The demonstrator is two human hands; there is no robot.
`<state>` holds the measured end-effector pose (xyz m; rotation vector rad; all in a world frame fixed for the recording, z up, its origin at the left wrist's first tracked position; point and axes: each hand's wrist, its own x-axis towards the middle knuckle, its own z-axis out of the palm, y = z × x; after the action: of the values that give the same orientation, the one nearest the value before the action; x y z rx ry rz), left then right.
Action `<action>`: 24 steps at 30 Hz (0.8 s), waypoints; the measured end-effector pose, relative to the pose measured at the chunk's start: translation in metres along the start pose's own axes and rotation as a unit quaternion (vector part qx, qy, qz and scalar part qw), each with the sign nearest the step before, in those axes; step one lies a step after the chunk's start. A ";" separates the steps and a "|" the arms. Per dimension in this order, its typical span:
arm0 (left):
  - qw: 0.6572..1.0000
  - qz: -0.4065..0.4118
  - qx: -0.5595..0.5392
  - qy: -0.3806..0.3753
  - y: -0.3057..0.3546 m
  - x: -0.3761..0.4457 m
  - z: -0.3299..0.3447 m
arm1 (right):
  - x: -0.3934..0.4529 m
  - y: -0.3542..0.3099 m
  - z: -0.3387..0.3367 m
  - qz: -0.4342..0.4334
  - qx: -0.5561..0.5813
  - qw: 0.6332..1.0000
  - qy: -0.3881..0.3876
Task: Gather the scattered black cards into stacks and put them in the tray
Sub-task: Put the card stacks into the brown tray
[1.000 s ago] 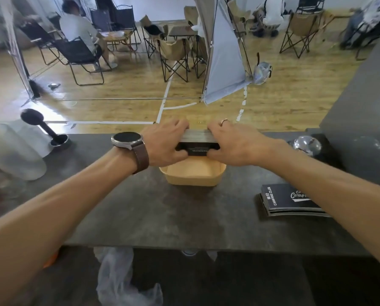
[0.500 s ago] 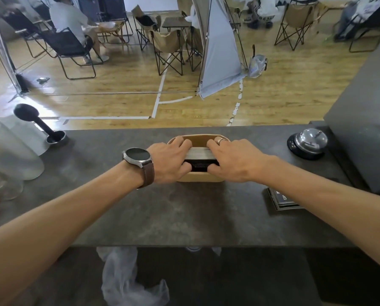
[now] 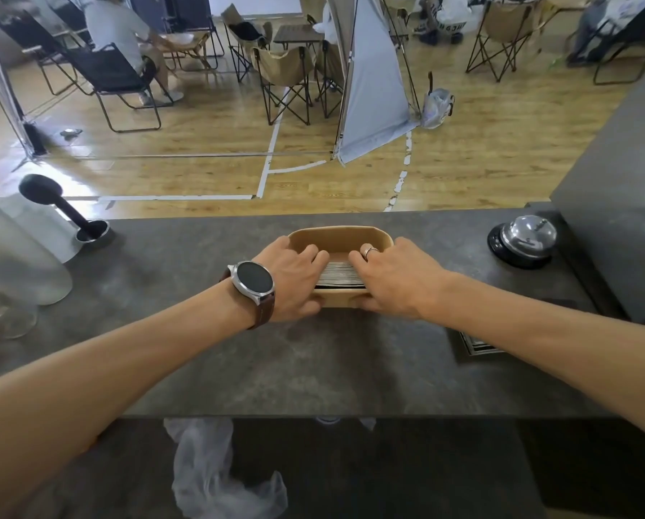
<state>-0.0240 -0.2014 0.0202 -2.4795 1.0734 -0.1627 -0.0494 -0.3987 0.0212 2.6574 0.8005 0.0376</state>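
Note:
A tan tray (image 3: 338, 236) sits on the dark stone counter (image 3: 313, 361), near its far edge. A thick stack of black cards (image 3: 338, 275) stands on edge inside the tray's near half. My left hand (image 3: 294, 279), with a watch on the wrist, grips the stack's left end, thumb against the tray's front wall. Gripping the right end is my right hand (image 3: 392, 282), which wears a ring. A second pile of black cards (image 3: 478, 344) lies flat on the counter, mostly hidden under my right forearm.
A silver call bell (image 3: 527, 239) stands at the right, beside a tall grey block (image 3: 620, 204). At the left are frosted clear covers (image 3: 21, 252) and a black-handled tool in a metal cup (image 3: 88, 230). Beyond the counter edge lie a wooden floor and folding chairs.
Both hands lowered the card stack from above the tray down into it. The view has shifted, so my right forearm now covers most of the flat pile.

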 end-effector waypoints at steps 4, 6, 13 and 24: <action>1.000 0.002 0.026 -0.008 0.003 0.003 -0.002 | 0.002 -0.002 0.003 -0.001 -0.009 1.000 0.024; 1.000 -0.001 0.031 -0.007 0.004 0.001 -0.004 | 0.000 -0.003 0.002 -0.002 -0.012 0.999 0.032; 0.997 -0.053 0.016 -0.056 0.006 0.002 -0.015 | 0.000 0.002 -0.009 0.017 0.020 0.999 -0.020; 0.993 -0.070 -0.024 -0.092 -0.003 0.005 -0.032 | -0.061 0.057 -0.030 0.067 0.141 0.988 0.017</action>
<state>-0.0269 -0.2143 0.0504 -2.5544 0.8366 0.0499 -0.0738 -0.4656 0.0745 2.9833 0.6803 0.0039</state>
